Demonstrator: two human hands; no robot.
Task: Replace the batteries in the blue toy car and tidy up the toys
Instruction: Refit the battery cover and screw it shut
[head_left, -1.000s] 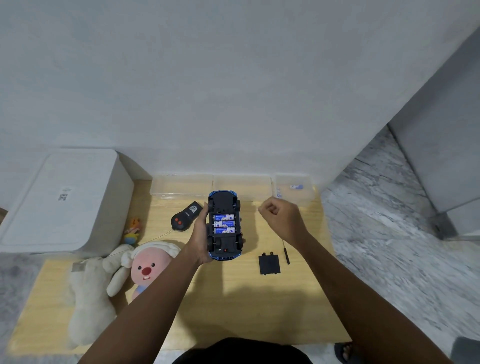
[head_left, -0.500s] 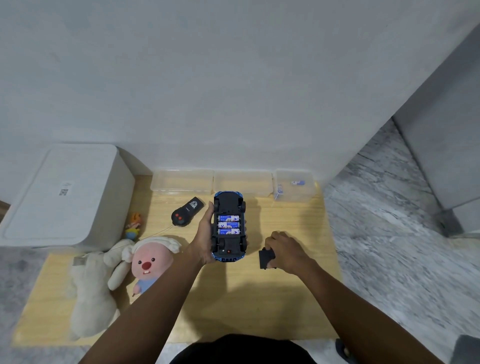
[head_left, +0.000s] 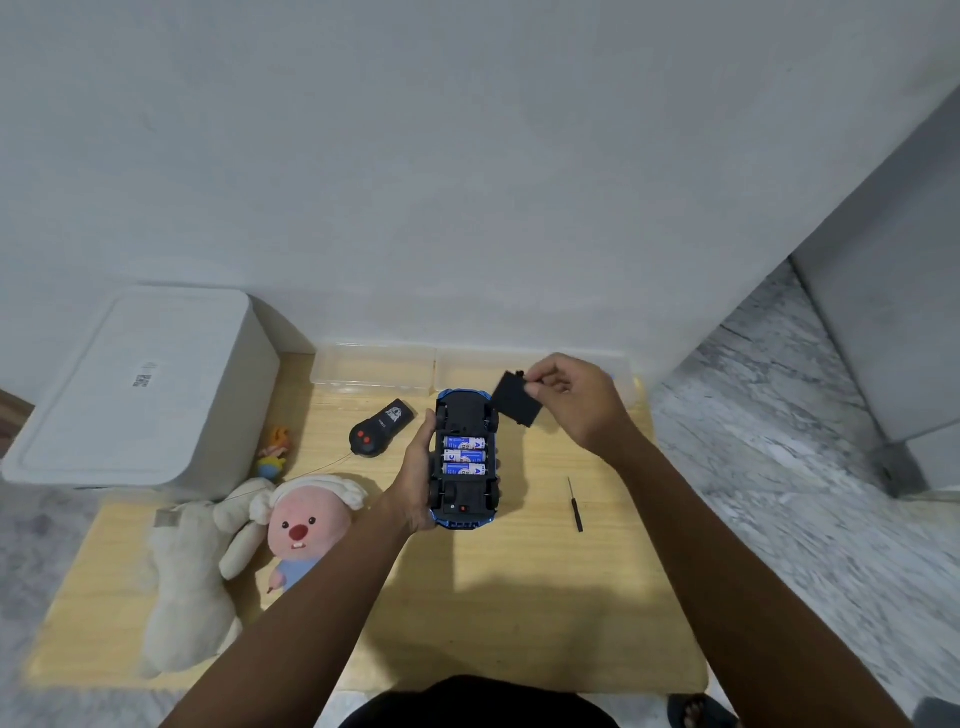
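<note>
My left hand (head_left: 415, 486) grips the blue toy car (head_left: 465, 491) upside down above the wooden table (head_left: 519, 613). Its battery bay is uncovered and three blue-and-white batteries (head_left: 464, 456) lie side by side in it. My right hand (head_left: 574, 402) pinches the black battery cover (head_left: 516, 399) by its upper right edge, holding it tilted just above and to the right of the car's far end. A small black screwdriver (head_left: 575, 505) lies on the table to the right of the car.
A black remote control (head_left: 382, 428) lies left of the car. A cream plush (head_left: 192, 582), a pink-faced plush (head_left: 306, 530) and a small colourful figure (head_left: 274, 452) lie at the left. Clear plastic bins (head_left: 374, 371) line the wall. A white lidded box (head_left: 140, 384) stands far left.
My right hand picked the black battery cover up off the table and raised it to the far end of the car. The left hand kept holding the car.
</note>
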